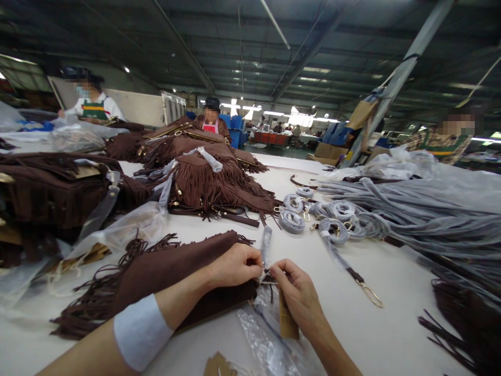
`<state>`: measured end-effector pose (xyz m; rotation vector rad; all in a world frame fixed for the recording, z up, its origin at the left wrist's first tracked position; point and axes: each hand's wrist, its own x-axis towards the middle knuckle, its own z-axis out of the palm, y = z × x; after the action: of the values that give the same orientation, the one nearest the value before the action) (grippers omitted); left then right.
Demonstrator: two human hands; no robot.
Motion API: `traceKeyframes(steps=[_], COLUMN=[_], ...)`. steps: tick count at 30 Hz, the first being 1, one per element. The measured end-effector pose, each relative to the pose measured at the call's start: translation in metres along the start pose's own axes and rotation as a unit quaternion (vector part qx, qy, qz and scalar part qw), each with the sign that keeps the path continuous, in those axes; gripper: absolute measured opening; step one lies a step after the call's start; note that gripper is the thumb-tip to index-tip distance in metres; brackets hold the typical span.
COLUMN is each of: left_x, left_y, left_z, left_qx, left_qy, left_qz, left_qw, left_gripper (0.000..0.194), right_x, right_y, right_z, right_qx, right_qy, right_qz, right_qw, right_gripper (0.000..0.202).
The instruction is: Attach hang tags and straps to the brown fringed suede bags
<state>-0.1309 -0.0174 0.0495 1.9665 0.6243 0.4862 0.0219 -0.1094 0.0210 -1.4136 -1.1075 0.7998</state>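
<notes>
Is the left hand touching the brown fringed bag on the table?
Touching. The head view shows the left hand resting on the brown fringed bag's upper corner, with no gap between them.

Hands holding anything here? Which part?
Both hands pinch a small piece at the corner of the brown fringed suede bag: left hand and right hand fingers meet there. Exact piece too small to tell.

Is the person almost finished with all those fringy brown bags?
Not nearly, it seems. Done, probably: brown bags piled up behind, some with wrapped straps. In hand: both hands, left and right, pinch something small at the corner of one fringed bag; a tag hangs there. Left: coiled wrapped straps and a big heap of straps wait on the table.
</notes>
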Motion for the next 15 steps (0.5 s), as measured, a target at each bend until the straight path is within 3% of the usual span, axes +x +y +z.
traceKeyframes(steps=[5,9,11,15], left_x=[0.004,0.008,0.009,0.01], left_y=[0.0,-0.006,-0.009,-0.011], left_z=[-0.002,-0.003,-0.005,-0.011], left_qx=[-0.177,-0.346,-0.415,-0.519], left_qy=[-0.005,-0.027,-0.038,-0.03], left_qz=[-0.06,-0.099,-0.117,-0.153], left_qw=[0.982,0.933,0.901,0.841], left_gripper=[0.008,0.011,0.013,0.012], right_x=[0.0,0.001,0.001,-0.001], right_y=[-0.004,-0.004,-0.004,-0.004], right_z=[-0.001,-0.001,-0.001,0.001], right_qx=[0.165,0.381,0.418,0.425], right_qy=[-0.019,-0.022,-0.019,-0.036], right_qz=[0.134,0.234,0.24,0.207], right_qw=[0.977,0.894,0.876,0.88], right_gripper=[0.031,0.045,0.043,0.043])
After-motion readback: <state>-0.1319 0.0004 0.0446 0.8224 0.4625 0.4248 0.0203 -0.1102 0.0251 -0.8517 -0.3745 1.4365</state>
